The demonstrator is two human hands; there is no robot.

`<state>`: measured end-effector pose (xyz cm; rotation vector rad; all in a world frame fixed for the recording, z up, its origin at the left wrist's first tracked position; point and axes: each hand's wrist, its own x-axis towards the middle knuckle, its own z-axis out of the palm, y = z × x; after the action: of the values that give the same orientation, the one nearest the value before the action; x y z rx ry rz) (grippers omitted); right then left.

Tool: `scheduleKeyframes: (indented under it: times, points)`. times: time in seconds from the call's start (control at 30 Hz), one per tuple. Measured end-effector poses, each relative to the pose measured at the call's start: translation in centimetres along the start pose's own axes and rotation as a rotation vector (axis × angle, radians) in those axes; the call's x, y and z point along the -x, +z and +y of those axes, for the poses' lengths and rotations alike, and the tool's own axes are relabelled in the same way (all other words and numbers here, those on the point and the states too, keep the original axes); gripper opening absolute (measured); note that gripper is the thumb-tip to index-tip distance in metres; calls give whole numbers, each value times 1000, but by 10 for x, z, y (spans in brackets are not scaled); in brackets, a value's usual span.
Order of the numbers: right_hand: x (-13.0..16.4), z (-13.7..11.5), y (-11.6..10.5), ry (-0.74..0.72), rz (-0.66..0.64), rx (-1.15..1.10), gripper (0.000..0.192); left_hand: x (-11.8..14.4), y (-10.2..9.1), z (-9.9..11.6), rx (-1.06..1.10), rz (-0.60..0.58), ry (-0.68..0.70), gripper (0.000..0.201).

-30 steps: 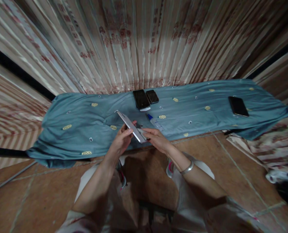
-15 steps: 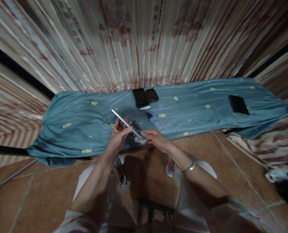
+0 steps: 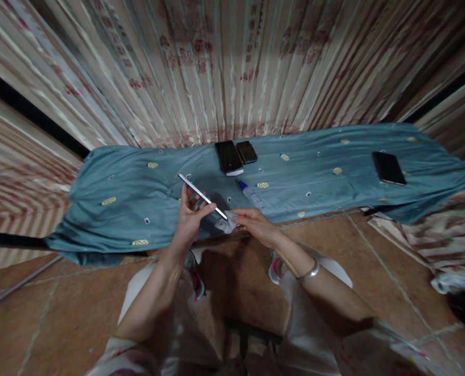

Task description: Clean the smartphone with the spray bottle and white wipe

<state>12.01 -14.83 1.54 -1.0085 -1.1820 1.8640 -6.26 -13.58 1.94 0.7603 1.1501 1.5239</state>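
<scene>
1. Two hands at work over the near edge of a blue cloth (image 3: 130,209) that covers a low surface; I am seated, knees below.
2. My left hand (image 3: 189,216) has its fingers closed around a thin silver phone (image 3: 202,196), held edge-on and tilted, its far end raised toward the upper left and its near end dipping to the right.
3. My right hand (image 3: 254,222) pinches a small crumpled white wipe (image 3: 225,225) between thumb and fingertips, pressed against the phone's lower end.
4. Just beyond my right hand, a small clear bottle with a blue cap (image 3: 250,194) lies on its side on the cloth.
5. Farther back, near the curtain, two dark phones (image 3: 235,154) lie side by side, touching or nearly so, the left one larger.
6. Well off to the right, another dark phone (image 3: 388,167) lies alone, screen up.
7. Striped, patterned curtains (image 3: 224,68) hang behind the cloth; tiled brown floor (image 3: 36,313) lies under me.
</scene>
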Motion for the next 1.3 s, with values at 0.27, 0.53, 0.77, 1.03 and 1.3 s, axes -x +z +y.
scheduleKeyframes:
  times: [0.27,0.53,0.77,1.03,1.3]
  points:
    - [0,1,0,-112,20,85,39,-6,-4,-10,-90,5,57,118]
    - [2,0,-2,-219,94,363,34,-2,-4,-13,-82,-49,38,113]
    - [2,-4,-4,-277,35,372,37,3,0,-15,-32,-162,-53,92]
    - [0,-12,-3,-325,111,235,37,14,12,-16,-40,-228,-150,62]
    - [-5,-15,-10,-383,262,236,34,24,19,-18,-77,-310,-192,68]
